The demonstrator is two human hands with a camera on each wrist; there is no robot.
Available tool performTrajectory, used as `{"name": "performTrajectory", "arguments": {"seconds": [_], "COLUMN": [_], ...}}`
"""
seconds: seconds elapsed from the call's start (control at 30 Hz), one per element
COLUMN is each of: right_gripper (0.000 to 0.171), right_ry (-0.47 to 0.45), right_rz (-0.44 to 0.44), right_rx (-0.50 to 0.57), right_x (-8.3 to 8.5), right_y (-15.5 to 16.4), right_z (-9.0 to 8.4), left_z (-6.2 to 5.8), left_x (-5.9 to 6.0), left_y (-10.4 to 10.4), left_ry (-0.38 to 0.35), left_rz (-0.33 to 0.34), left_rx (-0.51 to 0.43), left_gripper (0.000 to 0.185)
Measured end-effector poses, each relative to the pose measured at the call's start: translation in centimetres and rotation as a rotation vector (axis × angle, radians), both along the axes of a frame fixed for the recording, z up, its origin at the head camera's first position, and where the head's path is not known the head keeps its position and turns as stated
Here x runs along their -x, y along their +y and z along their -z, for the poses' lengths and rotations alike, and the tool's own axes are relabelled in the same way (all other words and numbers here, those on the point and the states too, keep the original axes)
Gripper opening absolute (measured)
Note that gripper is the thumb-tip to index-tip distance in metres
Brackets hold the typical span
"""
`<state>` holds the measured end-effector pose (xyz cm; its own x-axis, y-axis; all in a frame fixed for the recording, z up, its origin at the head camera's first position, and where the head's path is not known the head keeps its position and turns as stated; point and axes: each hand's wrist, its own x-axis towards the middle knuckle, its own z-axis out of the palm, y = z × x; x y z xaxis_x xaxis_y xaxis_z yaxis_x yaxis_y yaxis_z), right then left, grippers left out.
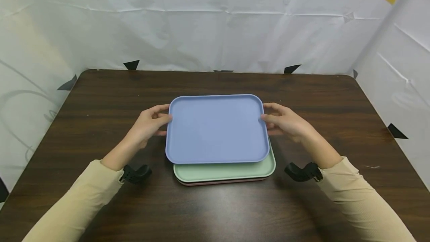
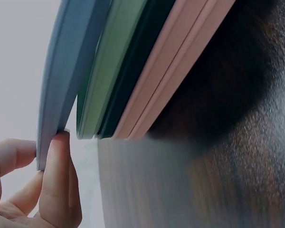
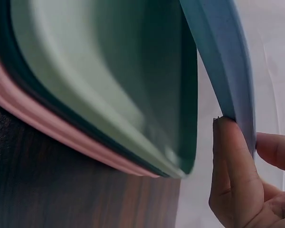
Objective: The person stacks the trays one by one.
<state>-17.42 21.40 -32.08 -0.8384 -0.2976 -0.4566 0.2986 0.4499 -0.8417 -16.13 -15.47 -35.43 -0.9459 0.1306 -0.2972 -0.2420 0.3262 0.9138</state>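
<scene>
Blue tray [image 1: 216, 128] sits between both hands, raised off the green tray [image 1: 228, 171]. Left hand [image 1: 149, 122] pinches its left rim; right hand [image 1: 285, 120] pinches its right rim.

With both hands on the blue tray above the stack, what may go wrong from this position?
1. The left hand and right hand pinch only the thin side rims of the blue rectangular plastic tray; the fingertips could slip and the tray might drop.
2. The pale green plastic tray and the pink tray lie close beneath it; a tilted blue tray may catch and shift them on the dark wooden table.
</scene>
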Motion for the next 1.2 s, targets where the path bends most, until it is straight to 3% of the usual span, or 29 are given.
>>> {"name": "performTrajectory", "arguments": {"seconds": [0.43, 0.77, 1.2], "right_gripper": [0.058, 0.059, 0.058], "right_ry": [0.017, 0.004, 0.002], "right_rz": [-0.008, -0.021, -0.036], "right_rx": [-0.009, -0.034, -0.026], "right_x": [0.0, -0.2, -0.6], "right_y": [1.0, 1.7, 2.2], "right_z": [0.6, 1.0, 1.6], "left_z": [0.4, 0.6, 0.8], "left_x": [0.2, 0.0, -0.2], "left_y": [0.7, 1.0, 1.1], "left_ry": [-0.017, -0.024, -0.05], "left_rz": [0.003, 0.05, 0.063], "left_rx": [-0.019, -0.022, -0.042], "left_gripper": [0.047, 0.052, 0.053]}}
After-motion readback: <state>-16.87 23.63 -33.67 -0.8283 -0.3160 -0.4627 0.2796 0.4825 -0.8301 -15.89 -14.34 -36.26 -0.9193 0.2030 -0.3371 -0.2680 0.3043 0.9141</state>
